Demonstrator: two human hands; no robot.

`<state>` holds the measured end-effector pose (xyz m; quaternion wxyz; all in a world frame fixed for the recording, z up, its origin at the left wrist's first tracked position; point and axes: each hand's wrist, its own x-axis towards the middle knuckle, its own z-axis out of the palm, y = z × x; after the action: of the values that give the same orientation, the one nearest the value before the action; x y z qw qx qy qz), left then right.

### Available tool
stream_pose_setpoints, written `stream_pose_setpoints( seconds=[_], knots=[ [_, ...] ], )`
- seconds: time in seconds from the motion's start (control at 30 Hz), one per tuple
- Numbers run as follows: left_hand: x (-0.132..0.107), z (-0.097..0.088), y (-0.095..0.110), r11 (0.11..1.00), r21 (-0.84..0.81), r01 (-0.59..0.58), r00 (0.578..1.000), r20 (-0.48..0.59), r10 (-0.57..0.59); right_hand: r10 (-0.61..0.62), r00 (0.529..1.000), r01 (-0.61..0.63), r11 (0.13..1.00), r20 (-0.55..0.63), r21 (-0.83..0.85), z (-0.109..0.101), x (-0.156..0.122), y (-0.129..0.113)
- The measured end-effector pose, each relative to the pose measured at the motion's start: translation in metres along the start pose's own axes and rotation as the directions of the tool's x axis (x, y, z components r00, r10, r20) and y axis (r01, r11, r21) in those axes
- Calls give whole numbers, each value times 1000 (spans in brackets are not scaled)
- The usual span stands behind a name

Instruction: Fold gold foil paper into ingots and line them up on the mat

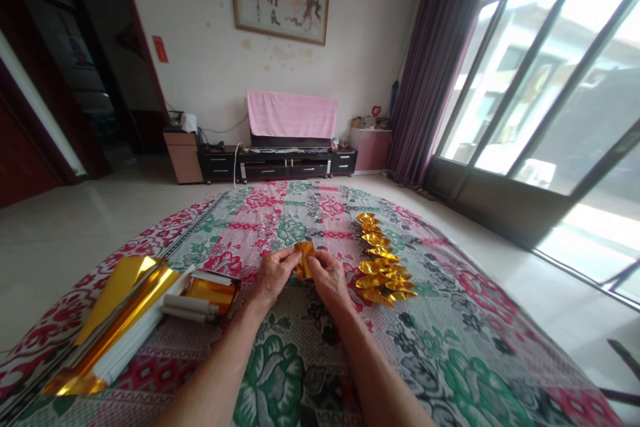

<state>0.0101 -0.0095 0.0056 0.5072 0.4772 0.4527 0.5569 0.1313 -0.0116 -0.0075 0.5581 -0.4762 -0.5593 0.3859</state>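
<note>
Both arms reach in from the near edge and slant inward, so the left hand [273, 275] and right hand [329, 275] come close together above the middle of the bench [345, 347]. The backs of the hands show, with the wrists nearly in line with the forearms and the fingers bent toward each other. Each grip is a narrow pinch, thumb on the near face: the left has the foil [303, 268] by its left edge, the right by its right edge. The fingers behind it are mostly hidden.

The foil is a small gold piece between the two thumbs, its long axis running near to far and one short edge facing the far side. Whether it touches the cloth [273, 373] beneath, I cannot tell.

To the right, the folded pieces [383, 255] stand in a row from far to near, drifting right at the near end; each lies roughly left to right, with pointed tips. To the left are a small stack [213, 291], white rolls [186, 307] just beside it, and long gold sheets [131, 310] running from near left to far right.
</note>
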Motion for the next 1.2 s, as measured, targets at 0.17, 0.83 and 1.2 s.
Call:
stream_pose_setpoints(
  seconds=[0.17,0.83,1.2],
  knots=[
    [1,-1,-2,999,37,-9,1000,-6,9,25,1000,-25,1000,-8,10,0,0,-2],
    [-9,4,10,990,144,-1,979,202,-28,176,984,-170,937,8,305,-5,-2,-17],
    [-11,-5,19,979,175,102,923,352,-158,250,968,-229,860,14,457,-9,3,-15]
  ],
)
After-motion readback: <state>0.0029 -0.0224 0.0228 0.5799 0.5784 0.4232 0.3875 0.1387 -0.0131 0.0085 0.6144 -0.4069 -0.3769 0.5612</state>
